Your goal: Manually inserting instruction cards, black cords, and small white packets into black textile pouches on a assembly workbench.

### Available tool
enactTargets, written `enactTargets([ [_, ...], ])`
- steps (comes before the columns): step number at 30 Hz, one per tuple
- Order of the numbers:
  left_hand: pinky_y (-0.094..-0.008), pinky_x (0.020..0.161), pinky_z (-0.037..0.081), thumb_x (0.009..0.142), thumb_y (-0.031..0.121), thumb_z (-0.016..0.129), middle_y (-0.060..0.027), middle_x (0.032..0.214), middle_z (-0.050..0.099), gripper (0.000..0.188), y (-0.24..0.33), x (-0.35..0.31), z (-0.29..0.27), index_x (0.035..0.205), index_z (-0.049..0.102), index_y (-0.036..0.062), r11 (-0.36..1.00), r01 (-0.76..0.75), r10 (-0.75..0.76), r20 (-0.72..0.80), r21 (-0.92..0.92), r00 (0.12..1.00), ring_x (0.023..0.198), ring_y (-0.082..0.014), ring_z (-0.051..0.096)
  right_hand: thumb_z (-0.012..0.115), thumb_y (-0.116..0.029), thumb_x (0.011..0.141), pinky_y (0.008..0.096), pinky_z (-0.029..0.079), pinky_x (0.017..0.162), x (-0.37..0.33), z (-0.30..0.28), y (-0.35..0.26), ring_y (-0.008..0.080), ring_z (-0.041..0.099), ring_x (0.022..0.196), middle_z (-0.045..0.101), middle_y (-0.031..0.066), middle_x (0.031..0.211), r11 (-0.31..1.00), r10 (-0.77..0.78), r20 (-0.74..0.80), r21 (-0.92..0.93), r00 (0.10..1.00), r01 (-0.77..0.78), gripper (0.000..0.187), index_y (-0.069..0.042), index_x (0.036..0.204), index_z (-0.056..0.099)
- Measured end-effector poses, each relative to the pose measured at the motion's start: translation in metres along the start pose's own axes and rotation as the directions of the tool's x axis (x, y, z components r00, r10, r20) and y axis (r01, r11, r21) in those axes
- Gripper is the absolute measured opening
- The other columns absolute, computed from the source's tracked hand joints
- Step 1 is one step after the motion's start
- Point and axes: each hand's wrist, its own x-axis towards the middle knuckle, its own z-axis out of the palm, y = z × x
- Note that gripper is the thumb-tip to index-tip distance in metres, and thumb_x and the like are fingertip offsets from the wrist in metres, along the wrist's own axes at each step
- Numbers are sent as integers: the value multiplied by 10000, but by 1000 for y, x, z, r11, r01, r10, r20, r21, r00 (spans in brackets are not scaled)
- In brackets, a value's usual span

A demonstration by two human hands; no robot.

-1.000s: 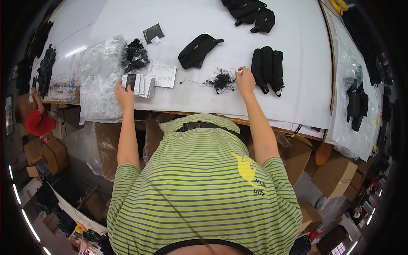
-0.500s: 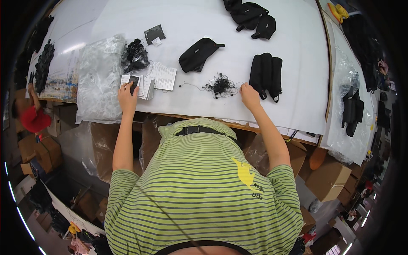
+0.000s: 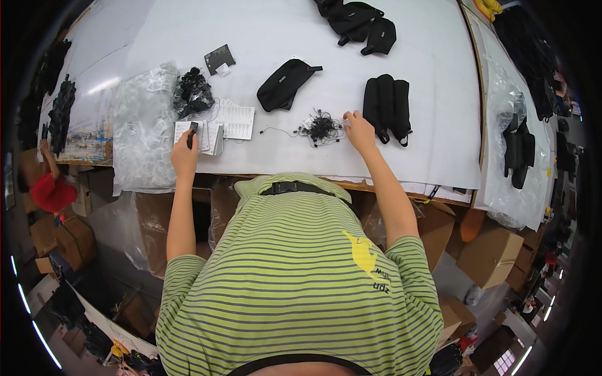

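**Black tag in one hand, tag strings by the other**

At left of centre in the frame, my left hand (image 3: 184, 154) has its thumb and fingers closed on a small black tag (image 3: 192, 134), over the near end of a fanned stack of white printed cards (image 3: 214, 140). The tag is tilted up off the stack, probably because a grip by its lower part leaves the upper end free.

Right of centre, my right hand (image 3: 359, 133) reaches the right edge of a tangle of black tag strings (image 3: 322, 127). Its fingers are bent with the tips close together; I cannot tell whether a strand is pinched between them. The tangle lies loose, perhaps so that single strings pull out easily, and one strand trails off to its left.

The stack and strings sit near the front edge of the white table (image 3: 288, 153), presumably for short reaches. Behind the stack are more printed sheets (image 3: 239, 122) and a dark bundle (image 3: 193, 94), beside clear plastic packaging (image 3: 145, 128) at left. A black pouch (image 3: 283, 86) lies in the upper middle; three black pouches (image 3: 387, 109) sit side by side at right, likely grouped to save room.
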Motion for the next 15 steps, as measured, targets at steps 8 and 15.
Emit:
enactTargets([
  [8,-378,690,468,851,201,540,-130,921,617,203,12,8,-13,1015,578,88,992,128,-128,15,18,992,847,-296,597,604,-120,741,401,475,628,-3,-3,22,289,591,726,540,90,809,994,-103,243,-20,964,111,77,-77,787,562],
  [15,-373,843,404,775,139,664,-93,1137,512,155,72,-6,-31,906,631,62,980,-125,94,-195,-156,976,1055,-292,464,616,-129,727,411,468,643,-65,-29,37,307,585,763,553,92,871,964,251,277,15,927,-265,107,-87,815,575],
])
